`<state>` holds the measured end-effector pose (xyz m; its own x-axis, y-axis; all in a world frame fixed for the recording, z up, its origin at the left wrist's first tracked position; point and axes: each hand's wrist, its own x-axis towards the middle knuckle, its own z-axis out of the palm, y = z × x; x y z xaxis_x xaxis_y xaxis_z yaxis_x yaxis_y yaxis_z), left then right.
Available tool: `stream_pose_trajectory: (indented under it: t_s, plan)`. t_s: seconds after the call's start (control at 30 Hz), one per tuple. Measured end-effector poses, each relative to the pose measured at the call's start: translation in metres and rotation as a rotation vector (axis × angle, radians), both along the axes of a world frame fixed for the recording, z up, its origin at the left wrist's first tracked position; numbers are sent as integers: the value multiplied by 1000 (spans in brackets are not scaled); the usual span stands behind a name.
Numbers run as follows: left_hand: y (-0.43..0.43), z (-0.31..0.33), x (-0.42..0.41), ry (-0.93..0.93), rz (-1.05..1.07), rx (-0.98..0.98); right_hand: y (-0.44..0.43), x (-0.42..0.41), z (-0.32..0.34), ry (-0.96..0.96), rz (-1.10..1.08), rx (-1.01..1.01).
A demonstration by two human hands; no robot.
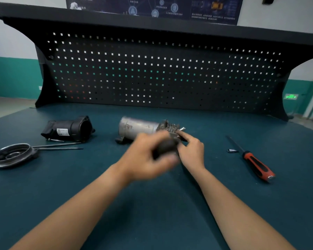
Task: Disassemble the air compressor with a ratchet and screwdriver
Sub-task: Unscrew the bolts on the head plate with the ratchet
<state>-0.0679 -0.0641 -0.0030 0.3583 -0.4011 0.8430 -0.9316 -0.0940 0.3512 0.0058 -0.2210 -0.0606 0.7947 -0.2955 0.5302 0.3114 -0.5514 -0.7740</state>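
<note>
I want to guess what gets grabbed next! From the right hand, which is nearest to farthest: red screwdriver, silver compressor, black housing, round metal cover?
1. Silver compressor, at the fingertips of the right hand.
2. Red screwdriver, off to the right.
3. Black housing, across on the left.
4. Round metal cover, at the far left edge.

black pegboard [161, 74], blue wall poster [152, 6]

Your dark teal surface [152, 217] meets a black pegboard [152, 73] under a black shelf [152, 22]. Behind it you see a wall [11, 76], white over green, a dark blue poster [152, 6] and perhaps a lit green exit sign [291, 96].
</note>
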Motion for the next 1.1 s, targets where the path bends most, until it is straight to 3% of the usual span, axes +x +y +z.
stream_pose_trajectory:
  t_s: [0.03,0.1,0.2,0.37,0.57,0.73,0.8,0.9,0.97,1.03,1.1]
  plan:
    - [-3,-5,-1,-132,18,184,-1,0,0,3,9,-4]
    - [-8,-14,0,-235,82,371,-1,1,0,3,9,-12]
    - [-12,-17,3,-195,93,310,-1,1,0,15,20,4]
    - [-7,-5,7,220,-51,-244,-2,2,-2,2,23,36]
    - [-6,5,6,441,-93,-710,-1,2,-3,-5,22,57]
    - [25,8,30,915,-92,-1440,1,1,-1,-5,6,44]
    - [36,2,33,1020,-49,-1584,2,1,0,-2,-12,45]
    - [33,1,33,969,-21,-1463,2,1,-1,9,-15,53]
    - [20,7,26,810,-21,-1171,1,1,-2,2,5,70]
    - [6,8,13,414,51,-660,0,1,-1,-1,24,79]
    - [-9,-1,2,11,142,84,0,1,0,15,37,51]
